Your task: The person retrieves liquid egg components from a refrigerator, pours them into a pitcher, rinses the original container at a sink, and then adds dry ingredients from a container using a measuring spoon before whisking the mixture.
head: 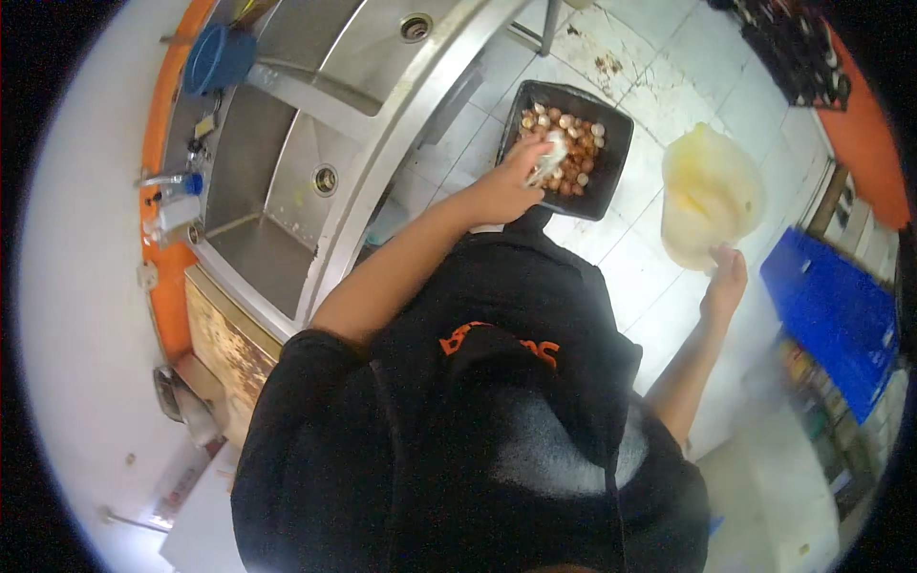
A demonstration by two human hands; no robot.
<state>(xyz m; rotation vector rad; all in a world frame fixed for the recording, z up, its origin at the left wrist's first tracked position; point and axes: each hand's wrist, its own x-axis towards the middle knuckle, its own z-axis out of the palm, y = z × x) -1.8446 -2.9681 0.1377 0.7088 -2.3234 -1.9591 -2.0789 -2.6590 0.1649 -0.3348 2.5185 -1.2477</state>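
Observation:
My left hand (519, 179) is over a black plastic bin (617, 161) on the floor. Its fingers are around a crumpled whitish item (550, 159), too blurred to name. Brown and white eggshells (573, 172) lie inside the bin. Off to the right, my right hand (727, 276) grips the near edge of a translucent plastic container (709, 197). Yellow liquid or residue shows in that container, which is held apart from the bin.
A steel double-basin sink (294, 161) runs along the left, with a blue tub (218, 59) and bottles behind it. White floor tiles (637, 286) lie under the bin. A blue panel (831, 308) is at the right, and a dark crate (795, 57) stands at upper right.

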